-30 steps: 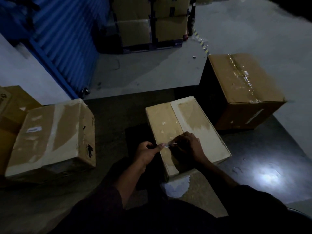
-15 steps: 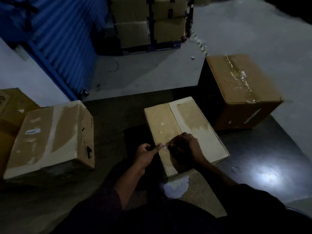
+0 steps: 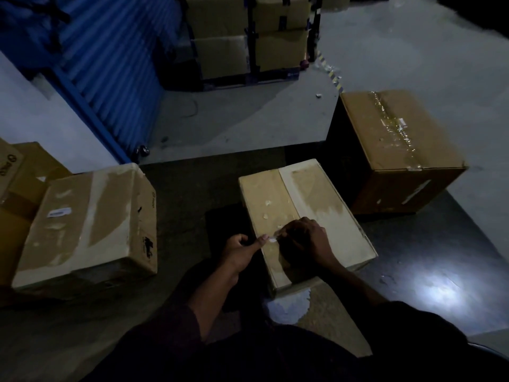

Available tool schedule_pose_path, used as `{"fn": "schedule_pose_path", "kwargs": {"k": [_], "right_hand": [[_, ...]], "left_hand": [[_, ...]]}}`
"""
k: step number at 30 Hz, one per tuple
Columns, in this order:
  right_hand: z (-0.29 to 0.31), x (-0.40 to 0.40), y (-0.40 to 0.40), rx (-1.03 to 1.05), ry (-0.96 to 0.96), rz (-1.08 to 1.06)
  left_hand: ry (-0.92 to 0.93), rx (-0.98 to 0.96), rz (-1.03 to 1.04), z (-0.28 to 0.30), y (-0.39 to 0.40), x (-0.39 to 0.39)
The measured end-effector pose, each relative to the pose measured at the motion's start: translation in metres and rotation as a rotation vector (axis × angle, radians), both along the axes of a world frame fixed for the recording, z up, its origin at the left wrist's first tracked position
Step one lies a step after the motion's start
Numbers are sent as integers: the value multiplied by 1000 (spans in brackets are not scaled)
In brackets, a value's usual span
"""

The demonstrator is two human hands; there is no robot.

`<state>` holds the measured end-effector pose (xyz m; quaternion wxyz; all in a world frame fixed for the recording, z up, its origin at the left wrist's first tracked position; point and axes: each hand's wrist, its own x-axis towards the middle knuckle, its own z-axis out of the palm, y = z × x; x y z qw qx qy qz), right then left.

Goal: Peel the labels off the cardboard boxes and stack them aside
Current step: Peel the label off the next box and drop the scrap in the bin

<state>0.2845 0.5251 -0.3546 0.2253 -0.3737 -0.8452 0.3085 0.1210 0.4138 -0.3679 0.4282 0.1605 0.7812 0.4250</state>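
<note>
A long cardboard box [image 3: 327, 199] lies in front of me, its top scarred by pale torn patches. My right hand [image 3: 308, 241] rests on its near half with fingers curled, pinching a small pale scrap of label [image 3: 273, 239]. My left hand [image 3: 241, 250] is at the box's left edge; its thumb tip touches the same scrap and its other fingers are curled in. A white torn label piece [image 3: 289, 307] lies on the floor at the box's near end.
A wider box [image 3: 91, 221] with a small white sticker sits at my left, with more boxes [image 3: 19, 183] behind it. A taped brown box [image 3: 399, 150] stands at the right. Stacked cartons [image 3: 248, 37] on a rack and a blue shutter [image 3: 110, 51] stand beyond.
Both hands have stayed at the same spot on the box, working the scrap between them. Only the view has shifted slightly.
</note>
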Motion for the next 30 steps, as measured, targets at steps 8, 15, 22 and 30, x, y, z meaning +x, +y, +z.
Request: {"fn": "schedule_pose_path", "kwargs": {"k": [8,15,22,30], "right_hand": [[6,4,2,-67,75,35],[21,0,1,-153,-2,45],[15,-11,8,-290,-66,-46],[16,-19,9,-310,-95,-91]], "left_hand": [[7,3,-4,0,0,0],[29,-9,13,2,-3,-2],[11,-13,-7,1,-1,-4],[3,1,-10,1,-1,-5]]}}
